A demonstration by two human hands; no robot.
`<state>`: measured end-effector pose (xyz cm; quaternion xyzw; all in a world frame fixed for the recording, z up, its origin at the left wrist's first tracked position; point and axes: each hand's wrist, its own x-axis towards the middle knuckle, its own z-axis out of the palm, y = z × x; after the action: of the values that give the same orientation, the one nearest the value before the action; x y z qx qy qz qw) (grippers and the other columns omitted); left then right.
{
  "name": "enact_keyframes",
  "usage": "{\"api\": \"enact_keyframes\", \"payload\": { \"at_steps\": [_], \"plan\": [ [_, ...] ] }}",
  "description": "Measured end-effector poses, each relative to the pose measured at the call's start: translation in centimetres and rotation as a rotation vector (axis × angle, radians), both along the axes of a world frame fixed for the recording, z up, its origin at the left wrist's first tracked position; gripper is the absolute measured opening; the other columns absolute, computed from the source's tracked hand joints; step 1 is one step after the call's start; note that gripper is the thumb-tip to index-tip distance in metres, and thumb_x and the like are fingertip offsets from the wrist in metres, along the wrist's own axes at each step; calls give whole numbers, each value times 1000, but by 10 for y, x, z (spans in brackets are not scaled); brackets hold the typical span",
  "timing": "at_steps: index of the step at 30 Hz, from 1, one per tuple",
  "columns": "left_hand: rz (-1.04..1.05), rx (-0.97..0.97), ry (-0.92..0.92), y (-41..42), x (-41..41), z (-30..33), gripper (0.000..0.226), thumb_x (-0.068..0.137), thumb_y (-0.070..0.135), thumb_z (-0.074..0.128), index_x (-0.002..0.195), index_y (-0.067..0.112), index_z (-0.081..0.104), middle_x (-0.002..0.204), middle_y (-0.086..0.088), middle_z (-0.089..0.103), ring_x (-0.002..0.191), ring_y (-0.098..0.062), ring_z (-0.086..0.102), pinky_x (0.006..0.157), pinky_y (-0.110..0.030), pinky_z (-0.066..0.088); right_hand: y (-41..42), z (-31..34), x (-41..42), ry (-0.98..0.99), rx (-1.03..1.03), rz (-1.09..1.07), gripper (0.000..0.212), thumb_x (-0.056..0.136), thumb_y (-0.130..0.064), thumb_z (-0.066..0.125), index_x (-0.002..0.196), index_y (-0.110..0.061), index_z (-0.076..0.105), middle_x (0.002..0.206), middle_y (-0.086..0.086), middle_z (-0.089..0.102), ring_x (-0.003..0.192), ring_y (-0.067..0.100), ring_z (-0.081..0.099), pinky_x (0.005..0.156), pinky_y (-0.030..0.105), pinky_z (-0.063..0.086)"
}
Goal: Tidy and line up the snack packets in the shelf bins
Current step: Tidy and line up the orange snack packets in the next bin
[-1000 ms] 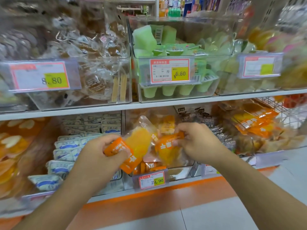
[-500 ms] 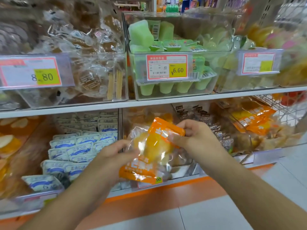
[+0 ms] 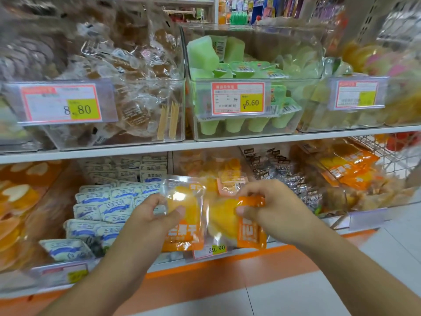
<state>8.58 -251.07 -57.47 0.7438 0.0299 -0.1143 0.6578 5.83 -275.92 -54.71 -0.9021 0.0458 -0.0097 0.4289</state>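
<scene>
Two clear packets of dried yellow fruit with orange labels are held side by side in front of the lower shelf's middle bin (image 3: 337, 222). My left hand (image 3: 150, 215) pinches the left packet (image 3: 185, 215) at its left edge, thumb on its front. My right hand (image 3: 271, 206) pinches the right packet (image 3: 230, 222) by its folded orange top. Both packets stand upright, edges touching. More of the same packets (image 3: 230, 176) lie in the bin behind them. A 29.90 price tag (image 3: 216, 249) shows just below.
A bin of white-and-blue packets (image 3: 107, 206) sits to the left, dark-wrapped sweets (image 3: 293, 181) and an orange-packet bin (image 3: 348, 167) to the right. The upper shelf (image 3: 205, 144) holds clear bins of brown snacks (image 3: 127, 92) and green jelly cups (image 3: 237, 67). A wire basket (image 3: 387, 151) is at far right.
The two packets overlapped in front of the bin half a second ago; now they are spread apart side by side and upright. Both hands have lowered slightly and the view has shifted.
</scene>
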Motion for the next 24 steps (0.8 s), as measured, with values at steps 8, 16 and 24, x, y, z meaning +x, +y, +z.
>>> {"api": "enact_keyframes", "payload": {
  "at_steps": [8,16,24],
  "plan": [
    [-97,-274,114,-15,-17,7,27,88,16,72,115,16,70,111,-12,77,101,-37,74,96,-60,53,29,-22,-10,-40,431,-185,30,88,-12,81,70,-14,56,64,7,63,57,17,56,60,35,44],
    [6,12,-66,15,-7,6,22,86,15,79,103,27,72,94,-4,80,86,-26,77,78,-47,58,23,-20,5,-174,-152,-96,17,95,-21,65,80,-24,73,65,-5,68,63,12,62,62,31,50],
    [111,50,-23,53,5,0,13,84,9,79,90,14,68,76,3,78,73,-19,75,76,-42,55,16,-30,19,85,-428,371,20,101,-21,61,109,-28,78,76,-16,67,93,5,67,94,34,40]
  ]
}}
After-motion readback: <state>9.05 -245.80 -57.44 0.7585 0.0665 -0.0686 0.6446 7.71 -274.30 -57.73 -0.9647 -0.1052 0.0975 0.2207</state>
